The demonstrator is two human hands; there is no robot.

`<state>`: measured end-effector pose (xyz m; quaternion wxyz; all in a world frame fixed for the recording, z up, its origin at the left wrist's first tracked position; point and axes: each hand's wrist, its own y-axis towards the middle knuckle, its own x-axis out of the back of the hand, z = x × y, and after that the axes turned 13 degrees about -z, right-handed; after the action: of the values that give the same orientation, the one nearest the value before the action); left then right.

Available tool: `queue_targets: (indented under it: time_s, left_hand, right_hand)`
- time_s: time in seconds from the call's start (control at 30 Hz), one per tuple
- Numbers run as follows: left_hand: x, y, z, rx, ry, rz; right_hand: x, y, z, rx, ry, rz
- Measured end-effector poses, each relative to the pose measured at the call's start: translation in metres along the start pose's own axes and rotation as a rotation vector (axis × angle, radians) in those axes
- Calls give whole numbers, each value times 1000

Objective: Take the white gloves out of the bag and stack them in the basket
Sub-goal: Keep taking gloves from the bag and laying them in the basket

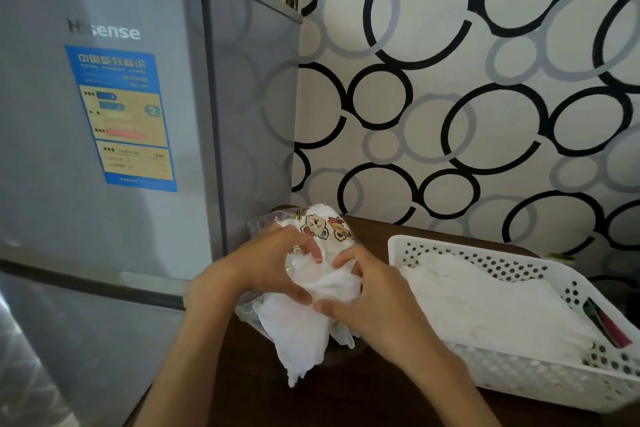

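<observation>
Gloves (pixel 485 302) already fill the basket (pixel 533 378); left hand (pixel 266 263) and right hand (pixel 367 295) both pinch more gloves (pixel 304 333) from the bag (pixel 325 225).

gloves (pixel 304 333): white | bag (pixel 322 227): clear, cartoon animal print | basket (pixel 519 378): white, perforated | counter (pixel 374 232): dark brown | fridge (pixel 104 132): grey, blue label | wall (pixel 485 97): black-grey rings on white

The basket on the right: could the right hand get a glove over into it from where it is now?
Probably yes. The right hand holds white gloves right beside the basket, whose top is open, with nothing between them.
</observation>
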<state>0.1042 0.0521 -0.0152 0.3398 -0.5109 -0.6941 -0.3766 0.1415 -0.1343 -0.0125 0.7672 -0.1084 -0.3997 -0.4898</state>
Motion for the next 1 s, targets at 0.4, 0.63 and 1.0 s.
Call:
queue_targets:
  time_s: [0.4, 0.63, 1.0]
  left_hand:
    - [-13, 3, 3, 27, 125, -21]
    - [-16, 5, 2, 34, 135, -11]
    - [23, -11, -32, -197, -319, 124]
  right_hand:
    - [35, 9, -7, 61, 480, -227]
    - [59, 1, 8, -43, 776, -385]
    - [114, -9, -18, -187, 747, 25]
